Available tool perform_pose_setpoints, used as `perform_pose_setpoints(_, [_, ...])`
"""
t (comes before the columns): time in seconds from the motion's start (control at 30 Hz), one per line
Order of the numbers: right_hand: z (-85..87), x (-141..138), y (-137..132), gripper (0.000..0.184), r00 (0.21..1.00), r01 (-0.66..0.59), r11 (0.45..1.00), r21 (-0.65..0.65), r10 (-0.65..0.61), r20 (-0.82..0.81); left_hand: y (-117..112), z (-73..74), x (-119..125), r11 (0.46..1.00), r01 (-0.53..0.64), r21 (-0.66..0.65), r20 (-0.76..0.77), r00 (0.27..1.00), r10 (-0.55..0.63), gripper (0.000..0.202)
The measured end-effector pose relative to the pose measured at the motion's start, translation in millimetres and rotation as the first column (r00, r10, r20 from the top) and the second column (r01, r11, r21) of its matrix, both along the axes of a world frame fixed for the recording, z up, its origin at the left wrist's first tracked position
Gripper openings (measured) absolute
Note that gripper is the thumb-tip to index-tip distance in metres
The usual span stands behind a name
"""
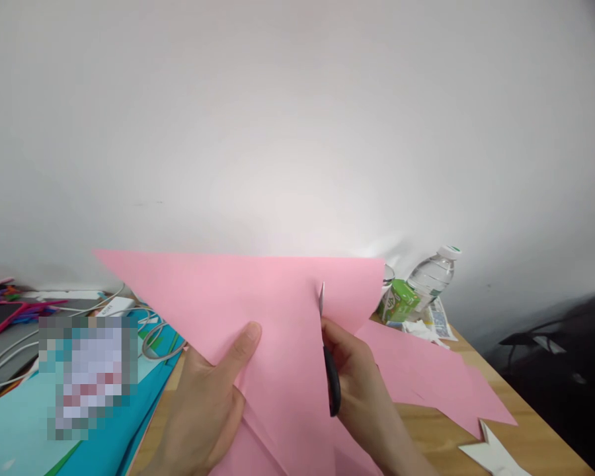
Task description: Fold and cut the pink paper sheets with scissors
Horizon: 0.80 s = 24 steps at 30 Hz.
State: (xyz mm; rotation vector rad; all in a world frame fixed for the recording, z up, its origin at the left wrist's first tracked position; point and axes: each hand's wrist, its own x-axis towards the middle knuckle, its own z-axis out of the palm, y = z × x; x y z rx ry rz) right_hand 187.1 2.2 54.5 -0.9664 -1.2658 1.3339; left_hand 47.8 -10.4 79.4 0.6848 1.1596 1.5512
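Observation:
A large sheet of pink paper [277, 291] is held up in front of me above the wooden table. My left hand [211, 393] grips its lower left edge, thumb on the near face and fingers behind. In my right hand [359, 383] is a pair of scissors [332, 383] with a black handle. The scissors point upward, and their blade sits in a cut that runs up the sheet from below. To the right of this cut the paper curls away. Part of the blades is hidden by the paper.
On the right of the wooden table [426, 430] lie more pink paper [426, 370] and a white cut-out [496, 453]. Behind them stand a water bottle [434, 274] and a green carton [399, 301]. Blue sheets [10, 423], white cables [156, 340] and a charger [115, 306] lie left.

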Motion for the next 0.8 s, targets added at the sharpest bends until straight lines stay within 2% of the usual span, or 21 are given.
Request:
perform_pose_setpoints(0.13, [0.9,1.4,0.9,0.021,1.0,-0.006,1.0,0.018,0.006,0.016,-0.8,2.9,3.5,1.0,-0.031,0.001,-0.02,0.999,0.031,0.076])
perform_pose_setpoints(0.47, [2.1,0.7,-0.1,0.025,1.0,-0.002,1.0,0.007,0.002,0.031,-0.7,1.8,1.5,1.0,0.0,-0.028,0.024,1.0,0.001,0.082])
perform_pose_setpoints(0.67, [0.9,0.9,-0.4,0.011,0.999,0.005,1.0,0.008,-0.005,0.037,-1.4,2.9,2.6,0.999,0.013,-0.034,0.01,1.0,-0.012,0.083])
perform_pose_setpoints(0.8, [0.0,1.7,-1.6,0.01,0.997,0.036,0.999,0.015,-0.037,0.066,-0.7,1.2,1.2,0.999,0.03,-0.038,0.028,0.999,-0.029,0.081])
